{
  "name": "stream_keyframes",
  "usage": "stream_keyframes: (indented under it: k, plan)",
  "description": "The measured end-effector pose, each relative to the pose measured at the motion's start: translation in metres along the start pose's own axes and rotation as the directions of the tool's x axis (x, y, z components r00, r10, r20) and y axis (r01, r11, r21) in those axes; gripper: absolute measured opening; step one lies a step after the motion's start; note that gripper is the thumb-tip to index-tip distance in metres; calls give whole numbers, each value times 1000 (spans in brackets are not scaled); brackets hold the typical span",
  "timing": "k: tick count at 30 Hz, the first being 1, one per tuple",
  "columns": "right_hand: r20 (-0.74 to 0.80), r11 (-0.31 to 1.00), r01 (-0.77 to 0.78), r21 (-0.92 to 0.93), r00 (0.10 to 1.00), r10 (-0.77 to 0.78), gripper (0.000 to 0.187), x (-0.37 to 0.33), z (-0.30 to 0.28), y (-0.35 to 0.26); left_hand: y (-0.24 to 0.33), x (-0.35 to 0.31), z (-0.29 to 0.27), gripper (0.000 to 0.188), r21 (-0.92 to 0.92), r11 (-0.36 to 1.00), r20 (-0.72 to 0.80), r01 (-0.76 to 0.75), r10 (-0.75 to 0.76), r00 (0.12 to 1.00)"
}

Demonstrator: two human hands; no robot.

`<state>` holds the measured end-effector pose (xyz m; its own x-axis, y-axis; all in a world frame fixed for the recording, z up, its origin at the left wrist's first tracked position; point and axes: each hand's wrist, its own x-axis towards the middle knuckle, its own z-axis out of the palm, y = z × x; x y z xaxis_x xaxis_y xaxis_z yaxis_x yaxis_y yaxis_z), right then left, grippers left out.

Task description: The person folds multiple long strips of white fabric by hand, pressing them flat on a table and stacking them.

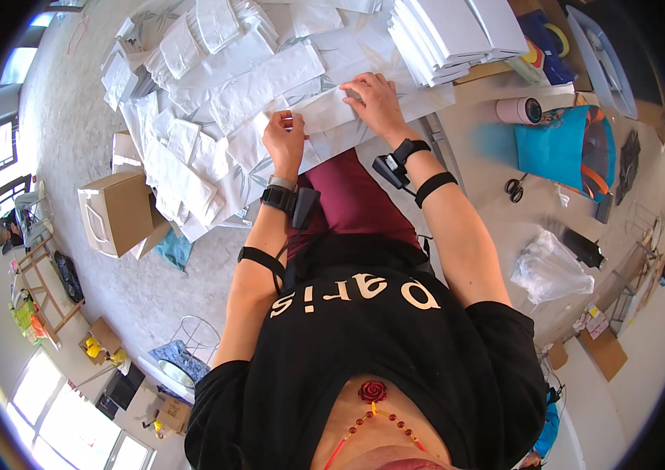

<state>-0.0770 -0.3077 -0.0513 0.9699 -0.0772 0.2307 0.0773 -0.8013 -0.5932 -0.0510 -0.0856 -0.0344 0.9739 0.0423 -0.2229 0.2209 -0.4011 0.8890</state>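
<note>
A long, flat white strip, perhaps a folded sleeve or packet (326, 114), lies on the table (432, 97) just in front of me. My left hand (285, 142) is closed at its left end, fingertips curled on it. At the other end, my right hand (378, 107) bends its fingers over the strip, thumb on the near side. Just beyond lies a longer plastic-wrapped white packet (266, 84). Heaps of similar wrapped packets (183, 168) cover the table's left side. A stack of white flat boxes or folders (434, 43) stands at the far right.
An open cardboard box (117, 213) sits left of the table. To the right are a pink cylinder (511, 111), a turquoise bag (550, 149), black-handled scissors (515, 188) and a clear plastic bag (551, 268). Tape rolls (556, 39) lie beyond the stack.
</note>
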Motion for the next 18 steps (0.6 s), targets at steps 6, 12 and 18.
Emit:
stream_keyframes:
  k: [6,12,18]
  plan:
    - [15,1000,2,3,1000,-3,30,0,-1,0,-2,-1,1,24,-39,999,-18,-11,10,1000]
    - [8,1000,13,11,1000,-13,30,1,1,4,-1,-2,0,29,-24,1000,-7,6,-6,1000]
    - [56,997,47,56,997,-51,28,-3,-5,3,-2,-2,-1,30,-8,1000,-10,10,-11,1000]
